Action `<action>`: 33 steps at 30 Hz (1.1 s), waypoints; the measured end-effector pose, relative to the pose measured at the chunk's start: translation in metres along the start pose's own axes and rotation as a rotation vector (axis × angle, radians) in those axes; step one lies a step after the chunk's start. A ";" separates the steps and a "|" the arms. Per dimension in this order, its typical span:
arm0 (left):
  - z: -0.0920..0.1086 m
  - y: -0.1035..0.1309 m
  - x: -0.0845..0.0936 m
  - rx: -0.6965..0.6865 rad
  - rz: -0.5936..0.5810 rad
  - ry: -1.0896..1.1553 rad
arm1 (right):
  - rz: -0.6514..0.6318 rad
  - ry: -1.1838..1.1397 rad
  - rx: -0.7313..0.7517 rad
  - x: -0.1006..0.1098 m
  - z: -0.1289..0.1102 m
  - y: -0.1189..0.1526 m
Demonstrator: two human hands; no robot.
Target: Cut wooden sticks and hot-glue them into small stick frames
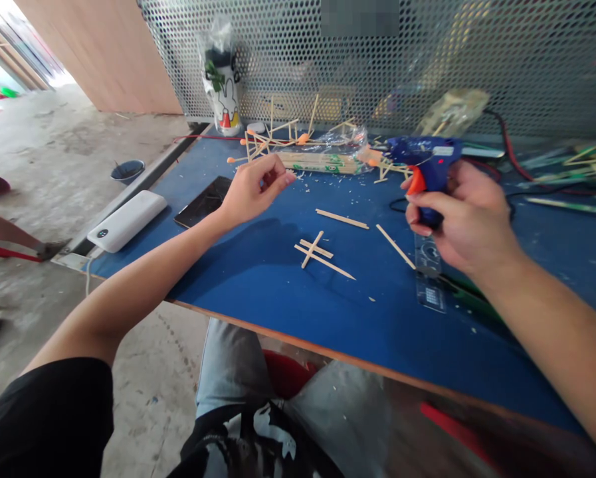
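The right hand (477, 219) wraps the handle of a blue glue gun (422, 156) above the desk (278, 305); it looks light and rigid, best held there, away from its possibly hot tip. The left hand (258, 186) hovers, thumb and forefinger close together; whether they pinch anything, I cannot tell. Crossed sticks (310, 254) lie on the desk, probably stiff but easily snapped, suiting a gentle mid-length pinch.
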State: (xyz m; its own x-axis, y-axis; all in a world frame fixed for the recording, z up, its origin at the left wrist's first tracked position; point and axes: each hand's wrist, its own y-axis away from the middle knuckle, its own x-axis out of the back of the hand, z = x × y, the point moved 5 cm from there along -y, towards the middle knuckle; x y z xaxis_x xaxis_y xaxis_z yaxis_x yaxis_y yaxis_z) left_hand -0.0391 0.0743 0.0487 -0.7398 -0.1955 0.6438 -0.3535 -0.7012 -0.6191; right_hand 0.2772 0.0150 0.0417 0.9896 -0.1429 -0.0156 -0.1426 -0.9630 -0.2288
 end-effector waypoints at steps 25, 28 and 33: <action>0.000 0.005 -0.008 0.046 -0.155 0.042 | 0.000 0.034 -0.002 -0.005 -0.002 0.002; 0.001 0.004 -0.008 0.027 -0.145 0.052 | 0.002 0.030 -0.008 -0.005 -0.001 0.002; 0.001 0.004 -0.008 -0.031 -0.140 0.065 | -0.009 0.044 -0.019 -0.006 -0.001 0.003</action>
State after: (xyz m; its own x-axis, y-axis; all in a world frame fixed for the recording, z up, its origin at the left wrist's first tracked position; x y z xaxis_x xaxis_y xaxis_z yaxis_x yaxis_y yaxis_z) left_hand -0.0334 0.0727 0.0416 -0.7175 -0.0518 0.6946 -0.4723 -0.6968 -0.5398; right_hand 0.2712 0.0129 0.0419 0.9891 -0.1440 0.0296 -0.1347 -0.9684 -0.2099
